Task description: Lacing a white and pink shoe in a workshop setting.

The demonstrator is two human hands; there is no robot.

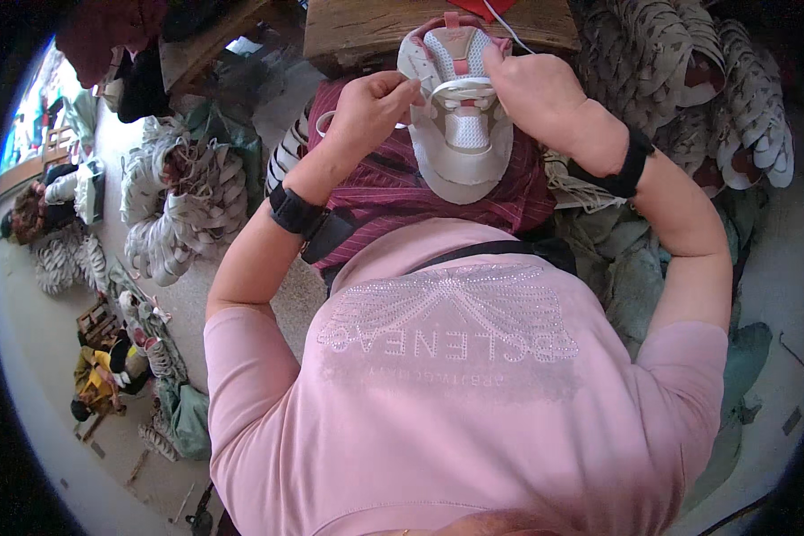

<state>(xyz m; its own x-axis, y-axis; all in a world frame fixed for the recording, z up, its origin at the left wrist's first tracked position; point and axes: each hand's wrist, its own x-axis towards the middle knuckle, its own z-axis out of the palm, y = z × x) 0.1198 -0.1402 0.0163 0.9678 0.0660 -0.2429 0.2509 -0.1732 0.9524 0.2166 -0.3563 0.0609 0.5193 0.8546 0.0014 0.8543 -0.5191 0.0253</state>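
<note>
A white and pale grey sneaker upper (460,170) with pink lining rests on my lap, its toe toward me. A white shoelace (463,87) crosses its throat, over the mesh tongue (464,45). At the upper's left side, my left hand (366,112) is closed, thumb and fingertips pinching the lace; a loop of it hangs beside the fingers. My right hand (540,98) is closed at the right eyelet edge, its thumb on the upper near the tongue. The right fingertips are partly hidden behind the upper.
A wooden bench (348,31) stands just ahead, with a red piece (487,7) on it. Bundled uppers hang at right (741,98); another ring of uppers (183,201) lies at left. Farther left, a person in yellow (103,380) sits among more bundles. Green sacking (192,420) lies nearby.
</note>
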